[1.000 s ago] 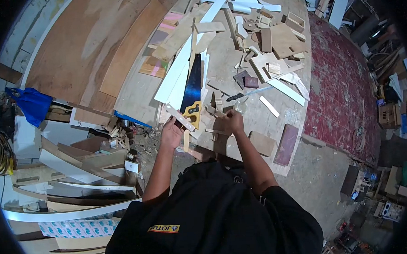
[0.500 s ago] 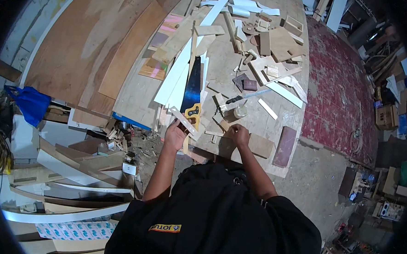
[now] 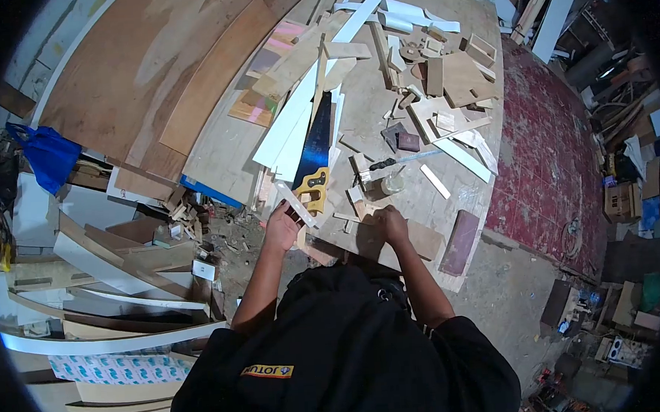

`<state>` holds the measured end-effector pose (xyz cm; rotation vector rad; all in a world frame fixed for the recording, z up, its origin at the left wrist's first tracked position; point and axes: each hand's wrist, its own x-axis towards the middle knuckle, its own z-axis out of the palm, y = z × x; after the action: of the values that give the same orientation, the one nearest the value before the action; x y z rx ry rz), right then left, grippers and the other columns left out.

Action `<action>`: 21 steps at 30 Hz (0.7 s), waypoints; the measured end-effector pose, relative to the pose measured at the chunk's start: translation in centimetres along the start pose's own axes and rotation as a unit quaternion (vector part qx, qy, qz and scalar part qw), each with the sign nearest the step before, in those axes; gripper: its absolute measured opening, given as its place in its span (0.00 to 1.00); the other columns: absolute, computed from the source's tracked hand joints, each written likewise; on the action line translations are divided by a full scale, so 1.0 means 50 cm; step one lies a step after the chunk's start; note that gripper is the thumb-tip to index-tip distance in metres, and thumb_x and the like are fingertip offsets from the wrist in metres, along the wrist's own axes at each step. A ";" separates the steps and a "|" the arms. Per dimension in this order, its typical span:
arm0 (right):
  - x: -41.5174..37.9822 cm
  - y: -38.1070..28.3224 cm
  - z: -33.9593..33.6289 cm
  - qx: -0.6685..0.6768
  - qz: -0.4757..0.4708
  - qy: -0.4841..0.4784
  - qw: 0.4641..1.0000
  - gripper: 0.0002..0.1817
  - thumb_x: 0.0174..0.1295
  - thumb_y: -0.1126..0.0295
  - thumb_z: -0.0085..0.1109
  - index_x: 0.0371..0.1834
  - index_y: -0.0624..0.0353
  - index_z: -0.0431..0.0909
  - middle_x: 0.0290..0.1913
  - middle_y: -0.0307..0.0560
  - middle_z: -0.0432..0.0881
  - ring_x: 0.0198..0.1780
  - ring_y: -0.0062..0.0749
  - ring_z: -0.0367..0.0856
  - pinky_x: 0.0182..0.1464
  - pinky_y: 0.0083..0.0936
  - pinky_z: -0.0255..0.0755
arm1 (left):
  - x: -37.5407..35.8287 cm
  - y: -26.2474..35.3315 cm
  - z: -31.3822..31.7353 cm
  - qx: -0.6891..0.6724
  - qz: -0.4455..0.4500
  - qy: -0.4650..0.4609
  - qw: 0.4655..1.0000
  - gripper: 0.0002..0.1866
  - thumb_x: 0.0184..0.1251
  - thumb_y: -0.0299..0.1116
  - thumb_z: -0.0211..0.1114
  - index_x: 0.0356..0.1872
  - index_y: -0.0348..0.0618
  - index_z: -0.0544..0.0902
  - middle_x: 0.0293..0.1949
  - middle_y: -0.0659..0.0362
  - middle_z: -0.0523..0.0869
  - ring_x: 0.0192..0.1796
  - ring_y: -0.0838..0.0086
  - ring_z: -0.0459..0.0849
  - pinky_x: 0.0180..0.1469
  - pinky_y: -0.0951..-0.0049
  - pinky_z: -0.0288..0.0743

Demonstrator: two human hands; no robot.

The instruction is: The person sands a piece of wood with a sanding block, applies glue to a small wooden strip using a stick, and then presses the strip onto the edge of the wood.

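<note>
While your left hand (image 3: 280, 229) is holding a pale strip (image 3: 297, 205) beside the saw (image 3: 315, 153), your right hand (image 3: 391, 225) is curling near a small block (image 3: 356, 196) on the counter (image 3: 368, 113); whether it is gripping anything, I cannot tell.

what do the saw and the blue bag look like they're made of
The handsaw has a dark bluish blade with a metallic sheen, likely coated steel; its yellow-and-black handle looks like plastic. The blue bag seems matte plastic or fabric, judging by its soft folds.
</note>
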<state>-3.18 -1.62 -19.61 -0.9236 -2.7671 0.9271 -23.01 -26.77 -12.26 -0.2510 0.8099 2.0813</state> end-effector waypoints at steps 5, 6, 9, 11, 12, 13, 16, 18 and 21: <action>-0.057 -0.011 -0.022 -0.098 -0.100 -0.013 0.990 0.22 0.48 0.63 0.68 0.50 0.51 0.81 0.51 0.52 0.80 0.53 0.53 0.77 0.54 0.42 0.74 | 0.009 -0.009 -0.008 0.020 -0.009 0.003 1.000 0.20 0.71 0.36 0.56 0.61 0.40 0.72 0.53 0.53 0.81 0.55 0.62 0.81 0.60 0.53 0.75; -0.059 -0.007 -0.017 -0.098 -0.096 -0.011 0.990 0.22 0.48 0.63 0.68 0.50 0.51 0.81 0.51 0.52 0.80 0.53 0.53 0.77 0.54 0.42 0.74 | 0.016 -0.015 -0.012 0.021 -0.015 0.012 1.000 0.21 0.71 0.36 0.55 0.61 0.39 0.72 0.53 0.53 0.82 0.55 0.61 0.81 0.61 0.50 0.74; -0.058 -0.003 -0.009 -0.056 -0.077 -0.030 0.995 0.23 0.49 0.64 0.67 0.51 0.53 0.80 0.49 0.53 0.80 0.51 0.52 0.78 0.53 0.42 0.74 | 0.038 -0.029 -0.017 0.039 -0.028 0.010 0.999 0.20 0.71 0.37 0.55 0.60 0.39 0.73 0.54 0.53 0.81 0.55 0.62 0.81 0.60 0.50 0.74; -0.056 -0.010 -0.009 -0.076 -0.065 -0.041 0.994 0.24 0.49 0.65 0.67 0.52 0.54 0.79 0.49 0.53 0.80 0.50 0.51 0.78 0.53 0.41 0.75 | 0.052 -0.036 -0.012 0.047 -0.035 0.002 0.998 0.20 0.71 0.37 0.56 0.59 0.40 0.73 0.54 0.53 0.82 0.55 0.62 0.81 0.61 0.50 0.74; -0.055 -0.008 -0.005 -0.075 -0.061 -0.038 0.995 0.24 0.49 0.65 0.67 0.52 0.54 0.79 0.49 0.53 0.80 0.50 0.51 0.78 0.53 0.41 0.75 | 0.056 -0.041 -0.004 0.052 -0.041 -0.003 0.998 0.19 0.70 0.37 0.56 0.59 0.40 0.73 0.54 0.53 0.82 0.55 0.62 0.81 0.61 0.50 0.74; -0.054 -0.005 -0.001 -0.084 -0.064 -0.027 0.994 0.23 0.49 0.65 0.66 0.52 0.54 0.79 0.48 0.52 0.80 0.50 0.50 0.79 0.52 0.41 0.75 | 0.059 -0.045 0.005 0.055 -0.044 -0.007 0.997 0.19 0.70 0.37 0.56 0.59 0.40 0.73 0.54 0.53 0.82 0.55 0.62 0.81 0.61 0.50 0.74; -0.054 -0.007 -0.003 -0.095 -0.075 0.003 0.993 0.22 0.52 0.64 0.63 0.52 0.54 0.79 0.46 0.52 0.81 0.48 0.49 0.80 0.49 0.41 0.76 | 0.073 -0.060 0.018 0.049 -0.066 -0.011 0.997 0.19 0.71 0.37 0.56 0.58 0.40 0.73 0.52 0.54 0.82 0.55 0.61 0.81 0.60 0.50 0.75; -0.055 -0.009 -0.008 -0.096 -0.084 0.020 0.992 0.21 0.53 0.64 0.62 0.51 0.54 0.79 0.44 0.51 0.82 0.47 0.48 0.81 0.47 0.42 0.77 | 0.085 -0.069 0.029 0.063 -0.075 -0.039 0.994 0.19 0.71 0.37 0.56 0.59 0.40 0.74 0.50 0.55 0.82 0.55 0.61 0.81 0.60 0.50 0.75; -0.057 -0.008 -0.023 -0.129 -0.051 -0.031 0.990 0.17 0.56 0.64 0.59 0.50 0.53 0.79 0.40 0.50 0.83 0.43 0.47 0.83 0.43 0.43 0.77 | 0.092 -0.085 0.059 0.067 -0.083 -0.030 0.994 0.19 0.72 0.37 0.55 0.59 0.40 0.74 0.50 0.55 0.82 0.56 0.62 0.80 0.59 0.51 0.75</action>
<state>-0.77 -2.89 -18.16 -0.7845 -3.0060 0.6037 -22.09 -20.13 -14.00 -0.1752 0.8594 1.8621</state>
